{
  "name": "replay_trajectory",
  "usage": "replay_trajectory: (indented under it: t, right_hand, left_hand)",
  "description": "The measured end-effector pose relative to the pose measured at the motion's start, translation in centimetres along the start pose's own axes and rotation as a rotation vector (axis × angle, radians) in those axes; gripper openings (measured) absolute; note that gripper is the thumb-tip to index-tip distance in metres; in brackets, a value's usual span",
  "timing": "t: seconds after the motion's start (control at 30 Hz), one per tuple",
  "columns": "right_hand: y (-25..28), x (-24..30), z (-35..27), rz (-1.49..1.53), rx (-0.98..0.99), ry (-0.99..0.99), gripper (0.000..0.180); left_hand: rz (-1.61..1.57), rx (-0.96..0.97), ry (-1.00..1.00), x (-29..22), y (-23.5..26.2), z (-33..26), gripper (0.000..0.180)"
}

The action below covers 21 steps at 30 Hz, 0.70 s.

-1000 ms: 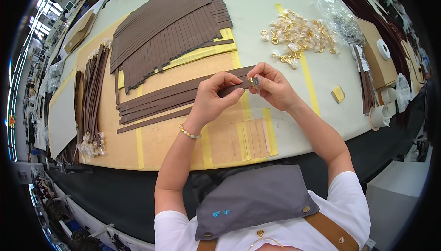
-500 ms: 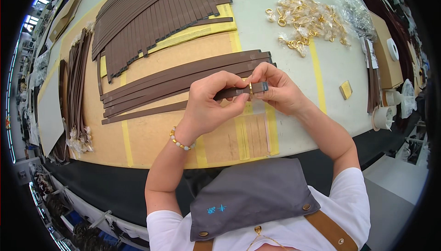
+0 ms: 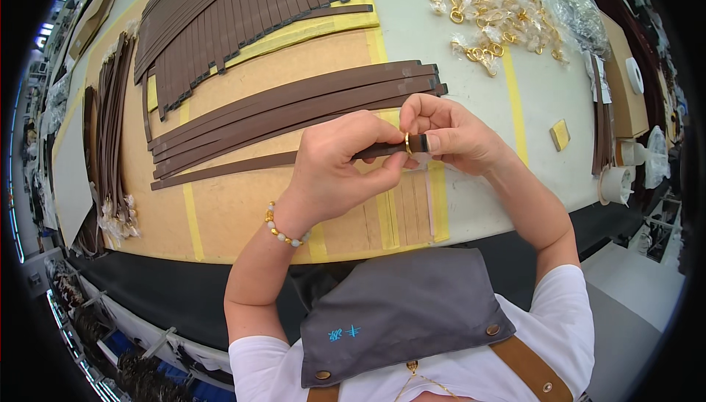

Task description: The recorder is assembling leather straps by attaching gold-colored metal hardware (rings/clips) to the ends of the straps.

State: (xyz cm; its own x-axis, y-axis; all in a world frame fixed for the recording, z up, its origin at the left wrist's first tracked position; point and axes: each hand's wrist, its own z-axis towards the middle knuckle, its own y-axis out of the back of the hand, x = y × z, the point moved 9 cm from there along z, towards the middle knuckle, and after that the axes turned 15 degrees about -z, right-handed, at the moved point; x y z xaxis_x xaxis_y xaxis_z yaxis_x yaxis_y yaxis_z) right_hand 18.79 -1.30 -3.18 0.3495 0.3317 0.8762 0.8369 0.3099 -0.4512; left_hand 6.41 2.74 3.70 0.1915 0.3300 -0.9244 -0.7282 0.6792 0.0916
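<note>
A long brown leather strap (image 3: 243,168) runs across the table from the left to my hands. My left hand (image 3: 334,155) is closed, pinching the strap between thumb and forefinger a little short of its end. A gold metal ring (image 3: 407,142) sits around the strap near the dark tip. My right hand (image 3: 460,137) is closed too, its thumb pressing on the strap's tip just right of the ring. What the other right fingers touch behind the strap is partly hidden. Several more brown straps (image 3: 294,108) lie side by side just beyond my hands.
A large stack of brown straps (image 3: 243,12) covers the far left. Gold clasps in clear wrapping (image 3: 507,16) are heaped at the far right, with a yellow block (image 3: 560,135) nearer. A strap bundle (image 3: 110,130) hangs together at left. A cardboard box (image 3: 621,78) stands at right.
My right thumb has shifted onto the strap's tip, which it now partly covers. My left hand keeps its pinch. The whole view has shifted slightly.
</note>
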Motion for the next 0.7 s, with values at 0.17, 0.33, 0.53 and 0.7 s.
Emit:
replay_trajectory:
  t: [0.17, 0.33, 0.53, 0.7]
  right_hand:
    - [0.0, -0.9, -0.6, -0.339, -0.048, -0.2, 0.02]
    - [0.3, -0.9, -1.0, -0.444, -0.175, -0.227, 0.016]
    - [0.6, -0.7, -1.0, -0.436, -0.125, -0.244, 0.02]
    - [0.1, 0.0, -1.1, -0.433, -0.113, -0.217, 0.025]
  left_hand:
    - [0.092, 0.088, 0.022, 1.0, -1.5, -0.6, 0.019]
    - [0.125, 0.103, 0.052, 1.3, -2.1, -0.5, 0.022]
    - [0.086, 0.093, 0.092, 1.9, -1.5, -0.2, 0.024]
    - [0.052, 0.118, 0.166, 2.3, -1.6, -0.4, 0.023]
